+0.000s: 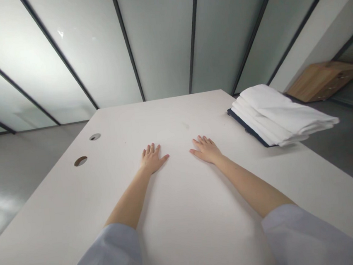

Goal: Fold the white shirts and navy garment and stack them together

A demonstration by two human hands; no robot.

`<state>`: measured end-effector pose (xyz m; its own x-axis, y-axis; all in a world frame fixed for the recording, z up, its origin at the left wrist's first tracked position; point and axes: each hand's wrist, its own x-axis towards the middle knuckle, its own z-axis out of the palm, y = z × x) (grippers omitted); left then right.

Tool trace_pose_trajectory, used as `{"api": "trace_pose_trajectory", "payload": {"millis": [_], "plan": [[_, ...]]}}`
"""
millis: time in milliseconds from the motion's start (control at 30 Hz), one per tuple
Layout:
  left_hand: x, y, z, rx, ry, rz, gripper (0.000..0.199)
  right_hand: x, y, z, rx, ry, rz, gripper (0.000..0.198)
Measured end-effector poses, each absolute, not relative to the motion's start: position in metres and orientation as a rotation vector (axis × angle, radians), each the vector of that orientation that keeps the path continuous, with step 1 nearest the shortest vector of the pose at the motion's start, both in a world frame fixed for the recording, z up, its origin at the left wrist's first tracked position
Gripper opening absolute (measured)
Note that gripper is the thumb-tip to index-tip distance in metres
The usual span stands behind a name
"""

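Both my hands rest palm down on the white table (183,198), apart from each other. My left hand (152,158) lies flat left of the middle, its thumb pointing inward and nothing in it. Flat on the surface to the right is my right hand (207,149), fingers spread and holding nothing. Beyond it, at the table's right edge, sits a stack of folded white cloth (274,112). Dark navy folded cloth (247,129) shows beneath that stack. Neither hand touches the cloth.
Two round holes pierce the tabletop at the left: an uncovered hole (81,161) and one with a metal-looking cover (95,137). A frosted glass partition (161,42) with dark bars stands behind the table. A wooden cabinet (324,80) is at the far right.
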<state>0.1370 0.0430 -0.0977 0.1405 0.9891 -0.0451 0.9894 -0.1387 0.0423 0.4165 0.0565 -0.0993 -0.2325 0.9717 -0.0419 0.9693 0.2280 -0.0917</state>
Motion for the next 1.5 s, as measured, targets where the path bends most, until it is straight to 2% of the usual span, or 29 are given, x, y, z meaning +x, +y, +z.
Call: {"api": "trace_pose_trajectory", "payload": {"millis": [1500], "plan": [[0.1356,0.0468,-0.0962,2.321,2.007,-0.017,0.083,0.4162,0.0602,-0.1004,-1.94,-2.448,0.154,0.075]]}}
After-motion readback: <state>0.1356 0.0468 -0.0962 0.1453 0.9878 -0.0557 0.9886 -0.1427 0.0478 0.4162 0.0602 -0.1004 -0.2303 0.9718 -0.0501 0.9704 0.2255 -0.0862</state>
